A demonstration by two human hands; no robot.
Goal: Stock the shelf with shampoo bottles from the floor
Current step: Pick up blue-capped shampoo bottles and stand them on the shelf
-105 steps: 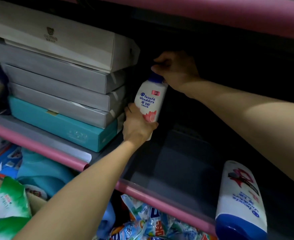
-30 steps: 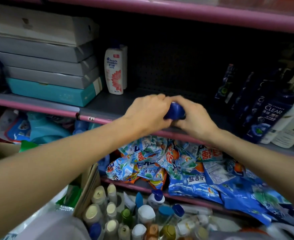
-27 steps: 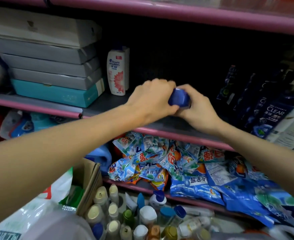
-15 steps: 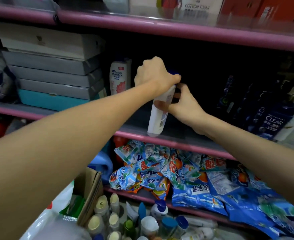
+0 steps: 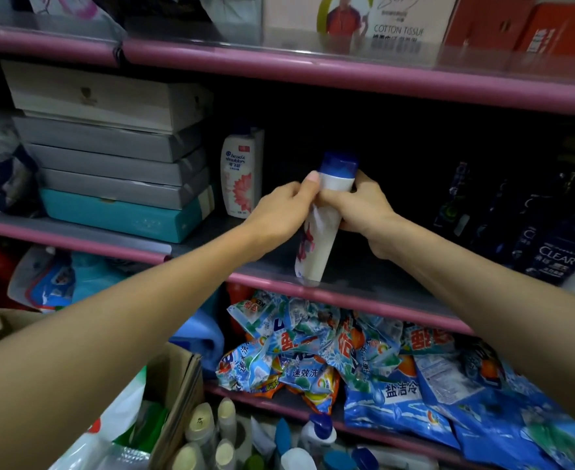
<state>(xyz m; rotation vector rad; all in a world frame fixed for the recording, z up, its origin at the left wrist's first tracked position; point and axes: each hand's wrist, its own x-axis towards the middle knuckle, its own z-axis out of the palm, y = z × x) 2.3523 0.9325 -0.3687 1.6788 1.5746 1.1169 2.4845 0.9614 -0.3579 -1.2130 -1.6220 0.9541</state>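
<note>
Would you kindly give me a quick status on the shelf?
Left hand and right hand both grip shampoo bottle. Base at shelf front edge. Nothing blocking.

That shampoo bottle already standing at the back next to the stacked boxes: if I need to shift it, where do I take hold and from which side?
Hedged: grip the placed shampoo bottle across its upper body just under the cap, coming from the front and right. It stands upright, its left side sits close beside the stacked boxes, and the shelf is open to its right.

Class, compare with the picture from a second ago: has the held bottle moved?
Yes. The bottle, then lying low at the shelf lip, now stands nearly upright on it, both hands gripping it.
</note>
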